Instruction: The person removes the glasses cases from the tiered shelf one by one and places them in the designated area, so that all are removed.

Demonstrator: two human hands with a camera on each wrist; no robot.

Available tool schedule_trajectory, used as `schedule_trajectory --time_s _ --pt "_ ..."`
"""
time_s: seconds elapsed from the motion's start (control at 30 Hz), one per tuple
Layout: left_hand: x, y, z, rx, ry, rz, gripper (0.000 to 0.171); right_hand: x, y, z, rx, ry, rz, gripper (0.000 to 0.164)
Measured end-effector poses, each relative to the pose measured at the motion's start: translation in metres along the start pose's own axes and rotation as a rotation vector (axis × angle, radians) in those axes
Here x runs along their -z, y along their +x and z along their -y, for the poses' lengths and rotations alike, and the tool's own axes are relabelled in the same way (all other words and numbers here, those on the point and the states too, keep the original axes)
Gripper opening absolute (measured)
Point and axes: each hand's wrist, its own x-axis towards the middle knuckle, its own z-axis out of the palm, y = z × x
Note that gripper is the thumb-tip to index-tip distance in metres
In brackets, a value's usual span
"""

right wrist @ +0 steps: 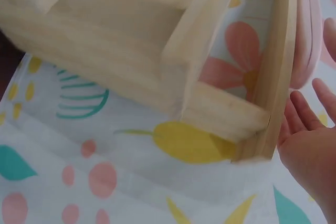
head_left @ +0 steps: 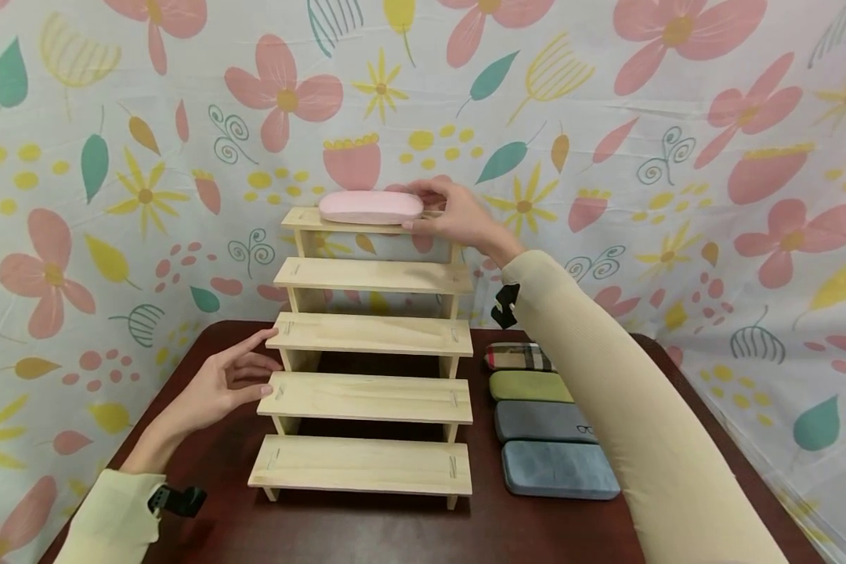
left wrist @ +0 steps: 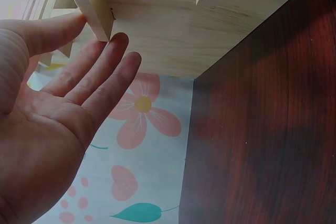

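Note:
A pink glasses case (head_left: 370,207) lies lengthwise on the top step of a pale wooden stepped stand (head_left: 370,335). My right hand (head_left: 458,215) is at the case's right end, thumb in front and fingers towards the back. In the right wrist view the fingers (right wrist: 302,111) look extended beside the end of the pink case (right wrist: 307,32), with a small gap visible. My left hand (head_left: 218,384) touches the left ends of the stand's middle steps. Its fingers (left wrist: 107,72) are nearly straight in the left wrist view, with the thumb against a board end.
Right of the stand, a column of glasses cases lies on the dark red table (head_left: 366,533): plaid (head_left: 518,356), green (head_left: 532,386), grey (head_left: 543,421) and blue (head_left: 560,470). My right forearm passes over their right ends. A flowered cloth (head_left: 183,157) hangs behind.

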Motion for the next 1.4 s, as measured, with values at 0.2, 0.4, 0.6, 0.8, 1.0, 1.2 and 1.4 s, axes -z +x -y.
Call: schedule_trajectory --time_s 0.2,0.4,0.6,0.8,1.0,1.2,1.4 --pt "-0.001 0.002 -0.002 0.007 -0.01 0.011 0.086 -0.009 0.014 0.002 0.052 0.064 0.0 0.054" --pt "-0.001 0.002 -0.002 0.01 -0.01 0.005 0.086 -0.015 0.019 0.005 0.035 0.064 -0.029 0.052" --pt "-0.001 0.002 -0.003 0.018 0.0 0.01 0.086 -0.016 0.018 0.006 0.021 0.07 -0.053 0.049" --pt "-0.001 0.001 -0.003 0.033 -0.007 0.003 0.085 -0.013 0.014 0.003 0.037 0.078 -0.032 0.049" --pt "0.001 -0.001 -0.003 0.019 -0.006 0.002 0.086 -0.004 0.007 0.003 -0.019 0.028 -0.025 0.056" --pt "0.002 -0.001 -0.004 0.023 -0.004 -0.001 0.086 0.0 0.012 0.004 -0.048 0.073 0.013 0.061" --pt "0.002 -0.001 -0.005 0.036 -0.006 0.01 0.085 -0.003 0.015 0.006 -0.048 0.107 0.057 0.06"
